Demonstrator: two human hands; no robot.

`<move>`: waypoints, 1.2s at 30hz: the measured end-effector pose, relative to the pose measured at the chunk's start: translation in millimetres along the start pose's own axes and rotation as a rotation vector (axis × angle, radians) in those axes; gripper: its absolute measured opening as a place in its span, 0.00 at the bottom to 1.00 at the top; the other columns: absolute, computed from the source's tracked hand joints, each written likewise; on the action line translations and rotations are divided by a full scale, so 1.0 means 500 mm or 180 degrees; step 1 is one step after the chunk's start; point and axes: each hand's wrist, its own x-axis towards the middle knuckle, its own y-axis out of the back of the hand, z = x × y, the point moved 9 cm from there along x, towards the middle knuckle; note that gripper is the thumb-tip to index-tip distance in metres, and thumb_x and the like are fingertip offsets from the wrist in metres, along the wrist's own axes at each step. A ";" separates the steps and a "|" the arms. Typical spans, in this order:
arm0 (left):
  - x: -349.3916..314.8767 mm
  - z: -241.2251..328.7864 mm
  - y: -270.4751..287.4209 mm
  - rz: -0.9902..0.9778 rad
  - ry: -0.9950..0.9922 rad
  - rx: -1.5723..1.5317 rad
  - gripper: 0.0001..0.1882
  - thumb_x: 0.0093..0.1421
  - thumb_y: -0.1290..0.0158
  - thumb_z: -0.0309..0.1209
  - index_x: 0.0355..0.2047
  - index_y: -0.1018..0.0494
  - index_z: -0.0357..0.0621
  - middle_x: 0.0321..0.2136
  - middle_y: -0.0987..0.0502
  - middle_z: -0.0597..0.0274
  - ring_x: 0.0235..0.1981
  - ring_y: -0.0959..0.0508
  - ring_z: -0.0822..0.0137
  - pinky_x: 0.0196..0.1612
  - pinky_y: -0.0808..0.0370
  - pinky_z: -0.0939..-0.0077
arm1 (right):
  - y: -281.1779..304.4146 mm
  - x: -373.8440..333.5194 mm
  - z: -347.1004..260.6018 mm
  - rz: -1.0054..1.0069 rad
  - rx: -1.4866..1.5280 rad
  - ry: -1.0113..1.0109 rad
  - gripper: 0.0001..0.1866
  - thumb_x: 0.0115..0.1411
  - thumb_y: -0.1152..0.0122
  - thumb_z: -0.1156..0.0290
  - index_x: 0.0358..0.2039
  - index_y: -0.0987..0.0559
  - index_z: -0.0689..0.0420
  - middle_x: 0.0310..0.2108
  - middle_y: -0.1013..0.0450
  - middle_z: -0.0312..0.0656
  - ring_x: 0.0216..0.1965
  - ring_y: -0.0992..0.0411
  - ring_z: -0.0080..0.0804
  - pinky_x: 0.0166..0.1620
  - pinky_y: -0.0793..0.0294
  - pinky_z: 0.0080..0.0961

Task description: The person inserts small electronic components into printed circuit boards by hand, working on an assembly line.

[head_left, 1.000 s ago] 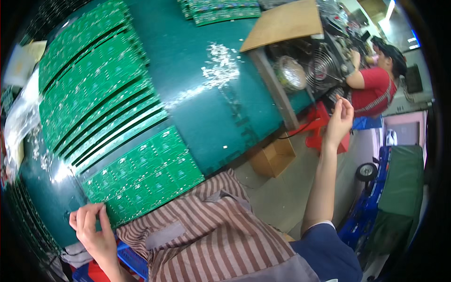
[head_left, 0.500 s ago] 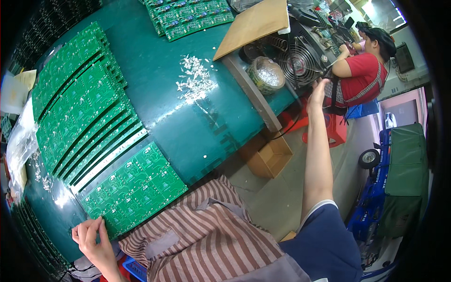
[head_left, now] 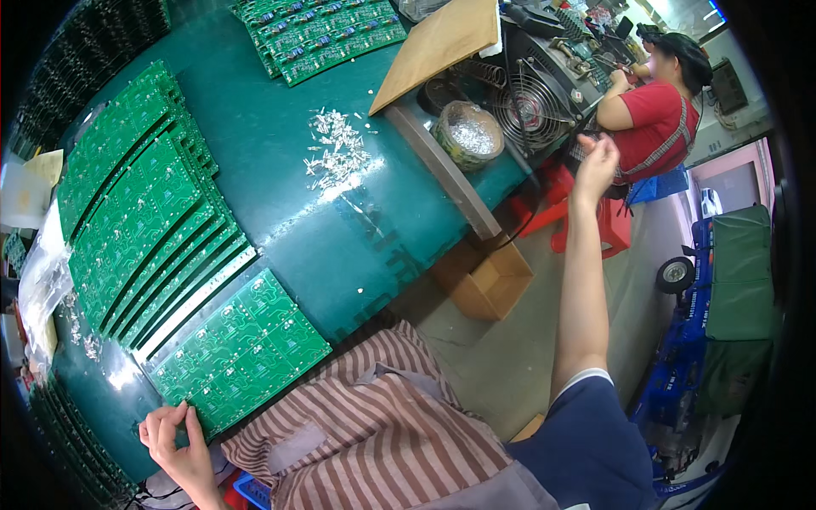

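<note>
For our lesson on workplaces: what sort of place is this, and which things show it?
Probably an electronics assembly workshop: rows of green circuit boards cover the green table, loose small metal parts lie on it, and a co-worker sits at a cluttered bench.

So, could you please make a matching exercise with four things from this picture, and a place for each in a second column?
Things:
1. left hand
2. right hand
3. cardboard box
4. small metal parts

Places:
A. on the floor under the table edge
B. raised in the air beside the table, holding nothing
C. at the corner of the nearest green circuit board
D. scattered loose on the green table

Pairs: 1-C, 2-B, 3-A, 4-D
</note>
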 end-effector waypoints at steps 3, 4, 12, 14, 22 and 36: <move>0.005 0.008 -0.001 0.0006 0.0020 -0.0080 0.05 0.54 0.38 0.20 0.30 0.23 0.38 0.28 0.24 0.60 0.34 0.25 0.61 0.47 0.33 0.65 | -0.028 -0.056 -0.216 0.0041 -0.0507 0.1076 0.10 0.69 0.47 0.68 0.44 0.22 0.58 0.37 0.20 0.43 0.38 0.22 0.34 0.47 0.27 0.30; 0.007 0.006 -0.003 -0.0020 0.0071 -0.0156 0.05 0.54 0.39 0.20 0.30 0.23 0.38 0.28 0.24 0.60 0.34 0.24 0.61 0.47 0.33 0.66 | -0.045 -0.086 -0.280 0.0064 -0.0836 0.1435 0.08 0.67 0.44 0.68 0.40 0.20 0.57 0.35 0.20 0.43 0.38 0.22 0.37 0.47 0.26 0.32; 0.017 -0.001 -0.002 -0.0181 -0.0005 -0.0201 0.07 0.57 0.35 0.25 0.35 0.17 0.37 0.28 0.18 0.56 0.27 0.21 0.64 0.32 0.24 0.72 | -0.120 -0.221 -0.386 0.0103 -0.0537 0.2157 0.03 0.61 0.39 0.72 0.35 0.20 0.54 0.32 0.23 0.39 0.39 0.28 0.41 0.46 0.32 0.37; 0.014 -0.001 -0.001 -0.0170 -0.0012 -0.0195 0.07 0.56 0.34 0.24 0.35 0.17 0.37 0.28 0.18 0.56 0.27 0.21 0.65 0.32 0.24 0.72 | -0.082 -0.193 -0.274 0.0213 0.0094 0.0853 0.09 0.69 0.47 0.68 0.41 0.21 0.57 0.35 0.21 0.41 0.40 0.26 0.39 0.46 0.29 0.34; 0.022 0.025 0.010 -0.0169 0.0020 -0.0610 0.06 0.57 0.35 0.23 0.35 0.18 0.37 0.28 0.21 0.54 0.30 0.22 0.62 0.36 0.24 0.69 | -0.051 -0.189 0.307 -0.0078 0.1620 -0.3576 0.48 0.69 0.75 0.32 0.71 0.48 0.64 0.73 0.51 0.56 0.74 0.53 0.47 0.72 0.54 0.42; 0.020 0.024 0.019 -0.0187 0.0131 -0.0767 0.07 0.57 0.35 0.22 0.36 0.18 0.35 0.29 0.20 0.54 0.31 0.22 0.61 0.38 0.22 0.68 | -0.106 -0.208 0.277 -0.1179 0.1315 -0.3437 0.62 0.59 0.75 0.20 0.71 0.57 0.68 0.76 0.72 0.53 0.76 0.76 0.37 0.72 0.81 0.46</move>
